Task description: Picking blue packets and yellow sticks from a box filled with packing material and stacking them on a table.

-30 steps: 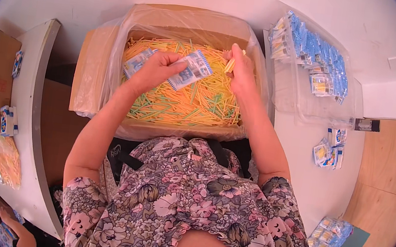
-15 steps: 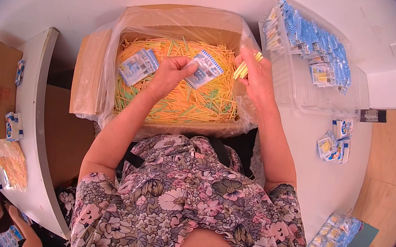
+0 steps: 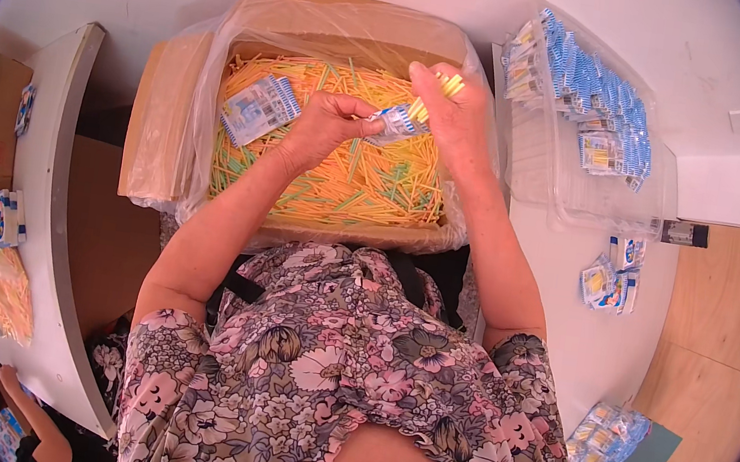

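Observation:
My left hand (image 3: 320, 129) pinches a small clear packet (image 3: 391, 127) with blue striped edges between thumb and fingers. In my right hand (image 3: 459, 121) is a bundle of thin yellow sticks (image 3: 417, 111), with its lower ends against the packet's upper right side. Whether those ends are inside the packet, I cannot tell. Both hands are over a cardboard box (image 3: 161, 96) lined with clear plastic. Loose orange, yellow and green sticks (image 3: 338, 188) fill it. Another striped packet (image 3: 258, 112) lies on the sticks, left of my left hand.
To the right, a clear plastic bin (image 3: 536, 178) holds rows of blue-edged packets (image 3: 612, 109). Several small packets (image 3: 611, 280) and a bagged bundle of packets (image 3: 604, 439) lie on the white table (image 3: 538, 300). At left are a white panel (image 3: 61, 237), a bag of orange sticks (image 3: 10, 291) and another person's arm (image 3: 37, 419).
My right hand has moved left with the yellow sticks, bringing them to the packet. The packet in my left hand has tilted and now looks foreshortened. The whole view has shifted slightly.

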Demonstrator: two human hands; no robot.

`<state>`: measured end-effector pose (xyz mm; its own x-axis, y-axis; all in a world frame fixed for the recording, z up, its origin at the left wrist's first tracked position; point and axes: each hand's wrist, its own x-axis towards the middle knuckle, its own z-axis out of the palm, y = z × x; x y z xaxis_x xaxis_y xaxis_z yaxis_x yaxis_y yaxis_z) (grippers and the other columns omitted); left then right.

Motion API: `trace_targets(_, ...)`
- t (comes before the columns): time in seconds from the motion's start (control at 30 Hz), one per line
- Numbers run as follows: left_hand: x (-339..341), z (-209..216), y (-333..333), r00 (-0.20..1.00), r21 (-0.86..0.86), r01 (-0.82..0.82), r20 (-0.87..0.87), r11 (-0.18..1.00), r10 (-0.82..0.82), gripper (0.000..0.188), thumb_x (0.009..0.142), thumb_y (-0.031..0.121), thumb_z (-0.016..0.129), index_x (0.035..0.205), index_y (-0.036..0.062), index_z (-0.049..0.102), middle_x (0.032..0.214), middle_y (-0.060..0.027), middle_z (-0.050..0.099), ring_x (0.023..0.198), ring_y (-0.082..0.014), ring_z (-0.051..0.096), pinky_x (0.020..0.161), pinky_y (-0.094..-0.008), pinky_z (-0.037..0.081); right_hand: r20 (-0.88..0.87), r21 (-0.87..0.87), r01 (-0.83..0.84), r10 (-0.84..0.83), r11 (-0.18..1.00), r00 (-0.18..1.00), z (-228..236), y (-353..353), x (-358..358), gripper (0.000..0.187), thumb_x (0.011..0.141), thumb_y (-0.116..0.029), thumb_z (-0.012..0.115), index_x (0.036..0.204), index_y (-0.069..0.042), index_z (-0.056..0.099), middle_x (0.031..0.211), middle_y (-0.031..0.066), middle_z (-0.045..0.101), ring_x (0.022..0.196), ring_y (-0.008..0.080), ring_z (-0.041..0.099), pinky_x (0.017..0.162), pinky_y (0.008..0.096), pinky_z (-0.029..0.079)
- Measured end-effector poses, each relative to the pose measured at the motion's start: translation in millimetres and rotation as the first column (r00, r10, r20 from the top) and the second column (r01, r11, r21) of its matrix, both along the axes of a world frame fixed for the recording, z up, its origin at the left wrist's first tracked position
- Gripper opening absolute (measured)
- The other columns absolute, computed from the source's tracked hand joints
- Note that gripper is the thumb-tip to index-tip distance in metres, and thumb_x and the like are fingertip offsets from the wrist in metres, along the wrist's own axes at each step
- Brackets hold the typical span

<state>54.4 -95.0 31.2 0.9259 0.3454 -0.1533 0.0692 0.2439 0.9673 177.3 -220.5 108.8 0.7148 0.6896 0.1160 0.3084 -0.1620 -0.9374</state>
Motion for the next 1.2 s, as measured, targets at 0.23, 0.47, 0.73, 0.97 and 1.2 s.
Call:
trace_targets(0.23,-1,-3,2,0.999,-0.094,-0.014,0.043,0.995,0.018,0.018,0.082,0.011,0.069,0.095,-0.0012,0.069,0.085,-0.0032,0.068,0.078,-0.0084,0.058,0.075,-0.0238,0.047,0.065,0.056,-0.013,0.010,0.998,0.998,-12,11,-14,0.028,0.092,-0.027,0.055,0.078,-0.004,0.060,0.073,-0.0006,0.056,0.067,0.0066,0.050,0.061,0.0224,0.039)
trace_targets(0.47,1,-7,1,0.995,-0.162,-0.030,0.087,0.986,0.045,0.022,0.085,0.019,0.067,0.097,-0.0002,0.069,0.088,-0.0028,0.067,0.082,-0.0086,0.058,0.080,-0.0258,0.046,-0.142,0.276,-0.020,0.061,0.961,0.988,-14,-1,-17,0.025,0.094,-0.024,0.052,0.097,-0.002,0.062,0.097,0.0054,0.059,0.092,0.0106,0.054,0.082,0.0249,0.042)
trace_targets(0.73,0,11,6,0.992,0.258,0.070,0.088,0.964,-0.095,0.024,0.087,0.019,0.063,0.099,-0.0007,0.068,0.090,-0.0029,0.068,0.084,-0.0095,0.058,0.079,-0.0248,0.045,0.538,0.083,0.012,-0.055,0.996,0.841,1,-88,-32,0.019,0.080,-0.004,0.066,0.099,0.000,0.063,0.083,0.0085,0.067,0.072,0.0172,0.063,0.066,0.0300,0.050)
trace_targets(0.97,-50,7,84,0.943,0.945,0.155,-0.229,0.287,0.243,0.028,0.081,0.016,0.065,0.103,0.0001,0.063,0.088,-0.0137,0.067,0.081,-0.0269,0.064,0.072,-0.0327,0.048,0.450,0.336,0.674,-0.741,0.658,0.499,40,-299,-20,0.022,0.076,0.003,0.066,0.098,0.004,0.062,0.088,0.0094,0.065,0.076,0.0158,0.061,0.064,0.0291,0.050)
trace_targets(1.2,-58,-29,108,0.776,0.874,0.485,-0.440,0.018,0.452,0.049,0.069,0.020,0.073,0.115,0.0106,0.057,0.110,-0.0109,0.061,0.102,-0.0331,0.056,0.082,-0.0455,0.044,0.887,-0.074,0.928,-0.402,0.366,0.229,-46,-456,87,0.030,0.081,-0.012,0.068,0.107,0.002,0.061,0.101,0.0092,0.064,0.093,0.0188,0.058,0.082,0.0302,0.045)
